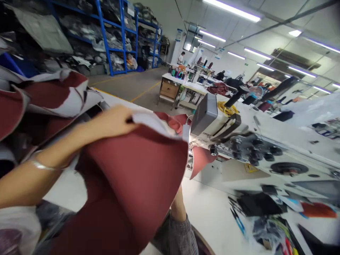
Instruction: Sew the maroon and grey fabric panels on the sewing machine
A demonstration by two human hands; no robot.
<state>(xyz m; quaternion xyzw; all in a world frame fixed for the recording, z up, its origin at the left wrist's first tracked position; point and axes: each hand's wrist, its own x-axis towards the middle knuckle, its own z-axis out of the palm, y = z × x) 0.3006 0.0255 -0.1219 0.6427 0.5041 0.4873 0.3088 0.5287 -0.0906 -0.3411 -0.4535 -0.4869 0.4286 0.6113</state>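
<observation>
**Red fabric lifted at the sewing machine**

The large dark red fabric panel with a white underside (132, 177) hangs in front of you, near and left of centre, covering most of the white worktable (212, 212). Your left hand (111, 122) pinches its upper edge, fingers closed on the cloth. Your right hand is hidden behind the panel; only the forearm and checked sleeve (180, 226) show, so its grip cannot be told. Just right stands the grey-white sewing machine (239, 141).
</observation>
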